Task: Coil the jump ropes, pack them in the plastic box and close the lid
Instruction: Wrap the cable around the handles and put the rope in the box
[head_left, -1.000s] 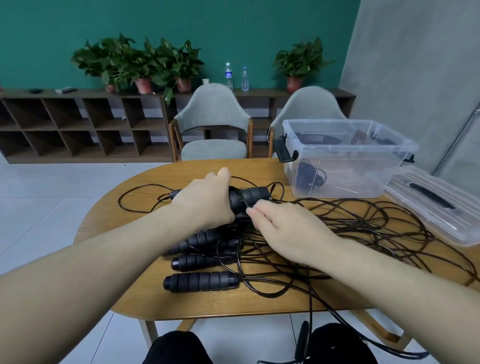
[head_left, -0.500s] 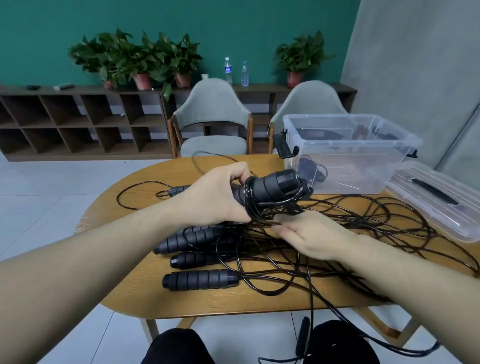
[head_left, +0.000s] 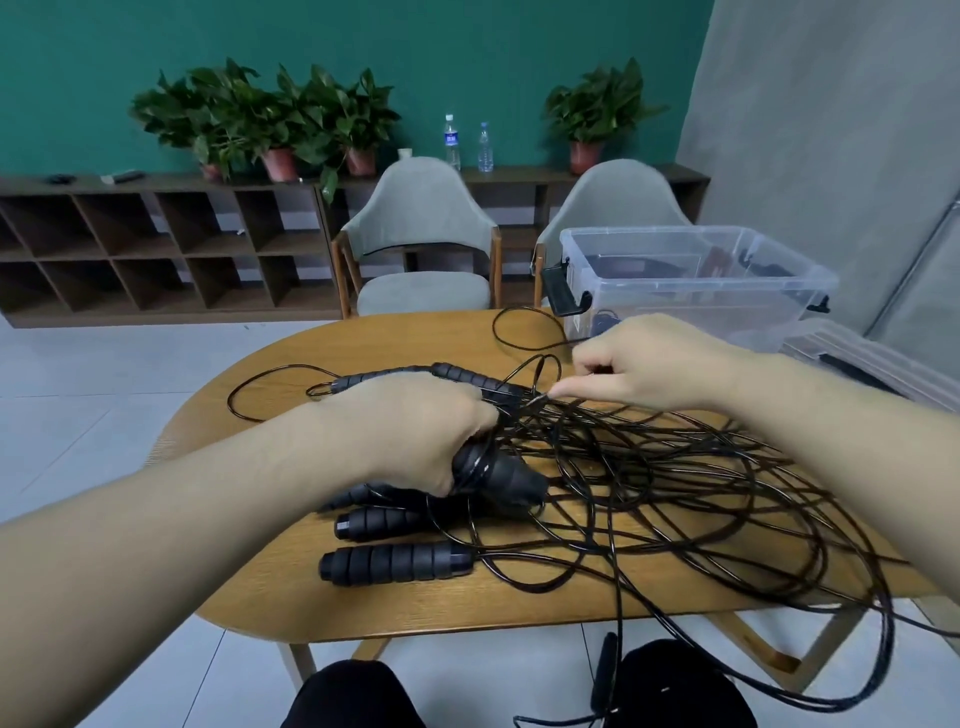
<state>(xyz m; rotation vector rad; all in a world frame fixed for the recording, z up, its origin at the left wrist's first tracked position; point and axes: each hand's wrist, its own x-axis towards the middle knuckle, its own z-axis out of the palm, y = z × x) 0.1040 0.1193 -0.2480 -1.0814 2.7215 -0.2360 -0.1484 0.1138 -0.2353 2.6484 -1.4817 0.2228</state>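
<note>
Several black jump ropes lie tangled on the round wooden table (head_left: 249, 597). My left hand (head_left: 410, 431) grips a pair of black foam handles (head_left: 498, 478) with cord wound round them, held low over the table. My right hand (head_left: 639, 364) pinches a thin black cord (head_left: 540, 397) just right of the left hand. A loose handle (head_left: 395, 564) lies near the front edge, and another handle (head_left: 374, 522) lies behind it. The clear plastic box (head_left: 691, 291) stands open at the back right, with dark items inside. Its lid (head_left: 883, 358) lies beside it, partly hidden by my right arm.
Loops of cord (head_left: 727, 519) spread over the table's right half, and one rope end with a handle (head_left: 602, 670) hangs off the front edge between my knees. Two grey chairs (head_left: 421, 249) stand behind the table. A low shelf with potted plants (head_left: 280, 119) runs along the green wall.
My left hand has lowered the wrapped handles from chest height down to the table. My right hand moved up and back from under the handles and now pinches a cord.
</note>
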